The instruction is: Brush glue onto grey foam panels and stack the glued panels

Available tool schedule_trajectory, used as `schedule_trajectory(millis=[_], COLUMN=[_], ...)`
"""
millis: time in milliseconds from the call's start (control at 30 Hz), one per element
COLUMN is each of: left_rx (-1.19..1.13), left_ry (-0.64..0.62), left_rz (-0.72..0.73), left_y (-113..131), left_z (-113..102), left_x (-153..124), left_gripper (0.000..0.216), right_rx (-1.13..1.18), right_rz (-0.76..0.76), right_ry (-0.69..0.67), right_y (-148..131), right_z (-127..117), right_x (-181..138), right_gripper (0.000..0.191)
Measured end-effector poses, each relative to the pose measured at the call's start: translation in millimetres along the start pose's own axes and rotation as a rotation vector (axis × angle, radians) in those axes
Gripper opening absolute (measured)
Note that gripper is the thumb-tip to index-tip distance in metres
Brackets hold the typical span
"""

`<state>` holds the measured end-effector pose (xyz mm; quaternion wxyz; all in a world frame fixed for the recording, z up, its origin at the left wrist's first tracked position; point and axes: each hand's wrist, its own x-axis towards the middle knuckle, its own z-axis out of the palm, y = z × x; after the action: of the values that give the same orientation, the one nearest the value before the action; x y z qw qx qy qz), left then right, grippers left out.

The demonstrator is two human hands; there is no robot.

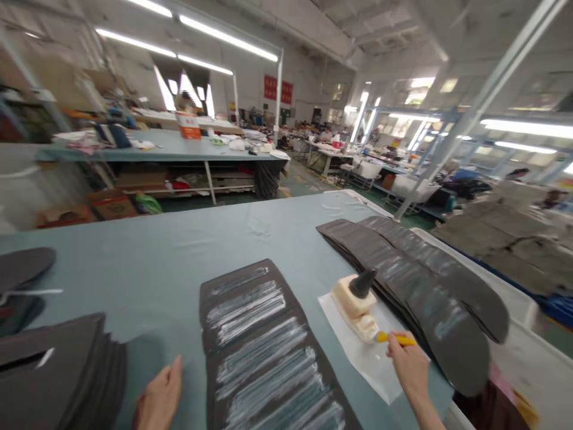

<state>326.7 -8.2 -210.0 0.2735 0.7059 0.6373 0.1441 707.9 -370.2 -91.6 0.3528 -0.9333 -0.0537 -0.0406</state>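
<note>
My right hand (405, 361) grips a yellow-handled brush (396, 339), its tip at the whitish mouth of a cream plastic container (351, 298). This container has a black cone-shaped spout and sits on a white sheet (338, 334). In front of me lies a dark grey panel (264, 358) with raised ribs, streaked with wet-looking white glue. My left hand (159, 394) is just left of the panel, apart from it, fingers extended and holding nothing visible; its lower part is cut off by the frame.
A stack of dark grey panels (58, 364) stands at the near left. More glue-streaked panels (403, 275) are piled along the right of the blue-green table (233, 233). A slanted metal post (430, 173) rises beyond the right edge. Another worktable (152, 143) stands behind.
</note>
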Motion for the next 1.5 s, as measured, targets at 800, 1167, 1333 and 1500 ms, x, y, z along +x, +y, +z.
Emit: schedule_trajectory(millis=[800,1167,1333,1500], left_rx=[0.186,0.191,0.276,0.282], left_ry=[0.102,0.172,0.108,0.115], left_rz=[0.377,0.327,0.382,0.382], left_y=[75,82,80,80], left_z=[28,33,31,30], left_x=[108,130,139,138], left_gripper=[0.033,0.033,0.038,0.039], right_rx=[0.236,0.251,0.285,-0.024], right_rz=[-0.716,-0.728,-0.754,-0.752], right_ry=[-0.681,-0.547,-0.734,-0.532], right_y=[-288,-309,-344,-320], right_z=[356,360,400,392], right_x=[-72,-49,-109,-30], right_gripper=[0.028,0.033,0.026,0.025])
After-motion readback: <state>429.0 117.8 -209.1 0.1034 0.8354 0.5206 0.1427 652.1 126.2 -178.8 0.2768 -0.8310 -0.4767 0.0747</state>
